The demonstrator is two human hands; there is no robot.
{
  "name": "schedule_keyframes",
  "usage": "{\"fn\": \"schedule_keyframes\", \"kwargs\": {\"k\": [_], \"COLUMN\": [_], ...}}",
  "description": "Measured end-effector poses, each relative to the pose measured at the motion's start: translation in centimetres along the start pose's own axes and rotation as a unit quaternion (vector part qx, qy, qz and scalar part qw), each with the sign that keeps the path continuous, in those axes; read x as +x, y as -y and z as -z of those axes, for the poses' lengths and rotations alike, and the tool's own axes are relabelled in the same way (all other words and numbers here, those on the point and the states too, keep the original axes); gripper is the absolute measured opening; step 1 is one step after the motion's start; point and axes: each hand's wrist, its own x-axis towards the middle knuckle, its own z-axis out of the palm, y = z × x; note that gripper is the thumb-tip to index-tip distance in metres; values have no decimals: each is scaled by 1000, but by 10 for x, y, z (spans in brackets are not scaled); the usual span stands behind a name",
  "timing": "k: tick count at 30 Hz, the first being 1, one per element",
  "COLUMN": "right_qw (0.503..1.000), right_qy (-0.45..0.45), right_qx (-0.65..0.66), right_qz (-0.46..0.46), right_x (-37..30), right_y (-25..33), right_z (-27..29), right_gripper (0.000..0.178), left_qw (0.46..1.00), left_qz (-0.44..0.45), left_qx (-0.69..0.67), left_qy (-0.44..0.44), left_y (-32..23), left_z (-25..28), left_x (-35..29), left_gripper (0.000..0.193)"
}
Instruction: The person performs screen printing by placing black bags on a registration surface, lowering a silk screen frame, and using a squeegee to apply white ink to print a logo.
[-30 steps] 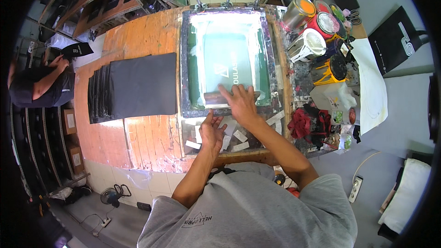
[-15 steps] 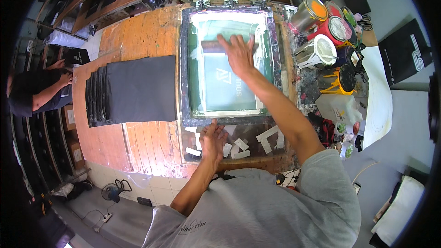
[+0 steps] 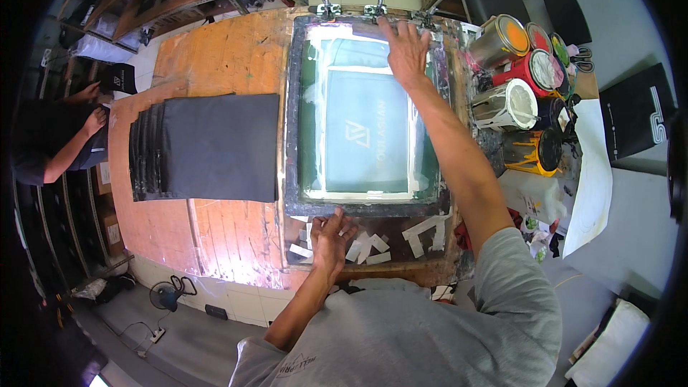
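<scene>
A screen-printing frame [image 3: 292, 129] with a dark border and green mesh lies on the worktable; pale tape borders its window, where a light logo shows. My left hand [image 3: 331, 240] has its bent fingers at the near border, thumb against the edge. My right hand [image 3: 410, 57] reaches over the mesh to the far border, fingers spread over the squeegee, which is mostly hidden and blends with the dark rim. Metal hinge clamps [image 3: 328, 9] stand just beyond. Left of the frame lies an overlapping stack of black sheets [image 3: 222, 147].
Paint cans and tubs [image 3: 517, 104] crowd the table's right side, with scissors [image 3: 584, 59] behind. White tape scraps [image 3: 378, 247] lie below the frame. At far left, another person's hand [image 3: 94, 122] is near a small black printed piece [image 3: 118, 79]. Shelves stand behind.
My right hand has moved away from me with the squeegee, from the upper mesh to the far border. My left hand stays at the near edge. The view has shifted slightly.
</scene>
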Motion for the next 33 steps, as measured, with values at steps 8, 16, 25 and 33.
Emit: {"fn": "schedule_keyframes", "kwargs": {"k": [8, 16, 25, 33], "right_qw": [990, 987, 974, 982], "right_qy": [50, 40, -149, -25], "right_qx": [96, 124, 101, 128], "right_qz": [86, 96, 137, 136], "right_x": [-86, -225, -112, 0], "right_y": [59, 110, 87, 68], "right_z": [65, 204, 274, 336], "right_gripper": [68, 57, 51, 38], "left_qw": [999, 996, 912, 485], "left_qz": [-35, -57, -260, -497], "left_qx": [14, -13, 28, 666], "left_qy": [35, 70, 316, -273], "left_y": [-14, -42, -118, -114], "left_z": [-1, -19, -66, -38], "left_x": [-8, -33, -42, 129], "left_gripper": [63, 45, 22, 29]}}
